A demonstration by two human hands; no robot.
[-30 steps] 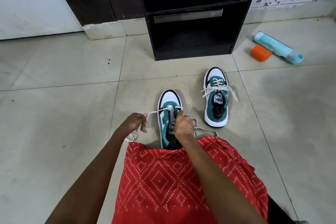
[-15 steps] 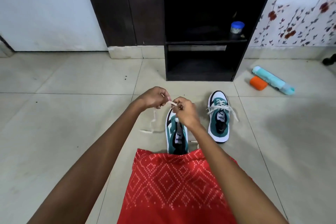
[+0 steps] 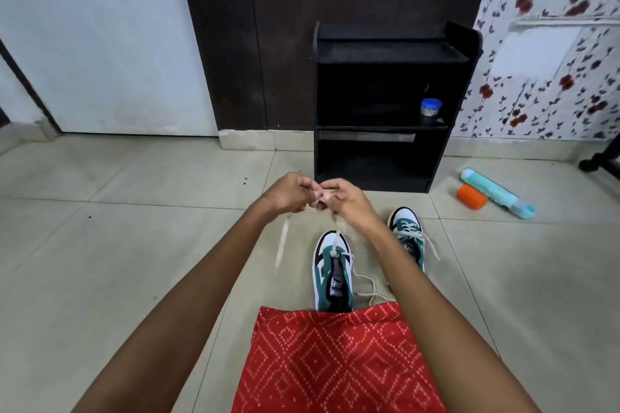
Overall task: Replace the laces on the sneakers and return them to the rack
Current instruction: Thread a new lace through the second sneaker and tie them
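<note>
A teal and white sneaker lies on the floor in front of my red skirt, its tongue showing. A white lace rises from its front eyelets up to my hands. My left hand and my right hand are raised together above the sneaker, both pinching the lace; one loose end hangs down blurred below my left hand, another trails on the floor by the skirt. The second sneaker, laced, lies to the right, partly hidden by my right forearm. The black shoe rack stands behind.
A small blue-lidded jar sits on the rack's middle shelf. A teal bottle and an orange cap lie on the tiles right of the rack. A dark door panel and a white wall are behind; a black furniture foot is at far right.
My hands have risen from the sneaker and come together, drawing the lace upward. The camera has tilted up, showing more of the rack and wall.
</note>
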